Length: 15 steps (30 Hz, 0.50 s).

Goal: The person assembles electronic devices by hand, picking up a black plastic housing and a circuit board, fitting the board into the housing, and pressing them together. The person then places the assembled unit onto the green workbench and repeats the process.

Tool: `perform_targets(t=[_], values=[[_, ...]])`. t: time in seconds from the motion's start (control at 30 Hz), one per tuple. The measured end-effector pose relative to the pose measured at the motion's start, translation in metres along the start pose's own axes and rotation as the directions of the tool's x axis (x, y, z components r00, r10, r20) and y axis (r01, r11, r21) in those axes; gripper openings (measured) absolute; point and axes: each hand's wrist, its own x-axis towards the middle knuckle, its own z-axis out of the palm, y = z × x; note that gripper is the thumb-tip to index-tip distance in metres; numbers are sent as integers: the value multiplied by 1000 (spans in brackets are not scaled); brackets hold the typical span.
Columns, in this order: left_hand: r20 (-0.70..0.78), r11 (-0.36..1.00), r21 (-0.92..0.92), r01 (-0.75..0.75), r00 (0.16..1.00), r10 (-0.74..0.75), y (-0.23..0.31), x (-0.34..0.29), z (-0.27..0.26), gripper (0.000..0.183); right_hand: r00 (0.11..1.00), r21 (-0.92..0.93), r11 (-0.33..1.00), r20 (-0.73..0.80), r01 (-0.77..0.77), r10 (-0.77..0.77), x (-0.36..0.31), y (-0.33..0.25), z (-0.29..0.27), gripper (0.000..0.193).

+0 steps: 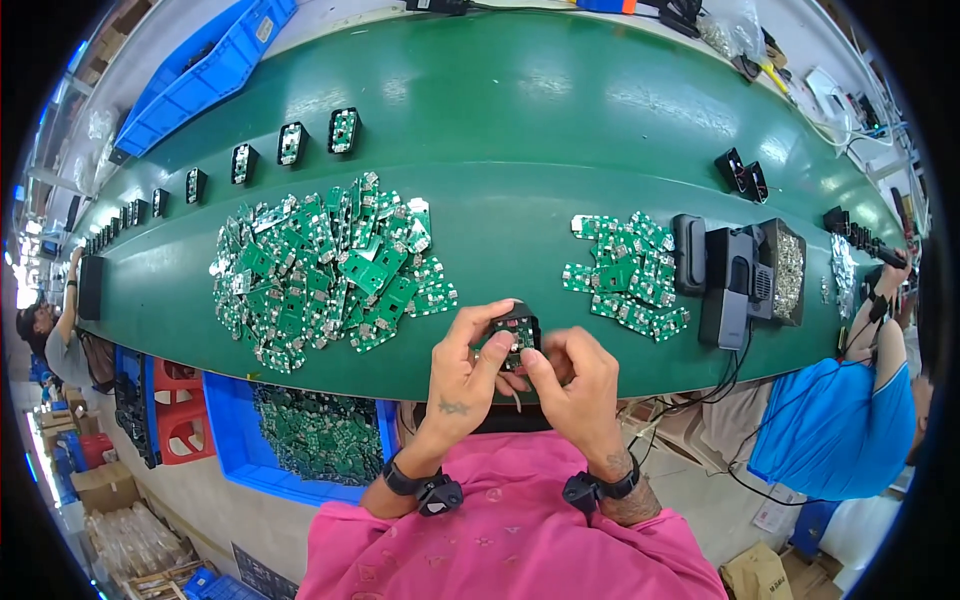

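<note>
Close to the table's near edge I hold a small black plastic housing [524, 312] with a green circuit board [520, 336] inside it. My left hand [468, 362] grips the housing from the left, its thumb on the board's face. From the right, my right hand [578, 380] pinches the lower part, thumb pressed against the board. The fingers behind the housing are partly hidden. A large pile of green circuit boards [300, 270] lies left of my hands, and a smaller pile of boards [632, 275] lies to the right.
A row of black housings with boards [343, 132] runs along the table's left side. Grey-black devices [728, 285] stand at right, beside a box of small parts [788, 265]. Below the edge sits a blue crate [235, 440] of boards. Co-workers are at both ends, one in a blue shirt [835, 430].
</note>
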Motion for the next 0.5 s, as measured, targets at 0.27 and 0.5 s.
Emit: perform_targets(t=[0.27,0.5], values=[[10,999,-38,20,1000,-20,6,2,8,33,993,287,956,80,64,-91,16,4,6,46],[-4,999,39,19,1000,-19,4,2,7,32,995,318,948,97,-25,-7,13,2,11,43]])
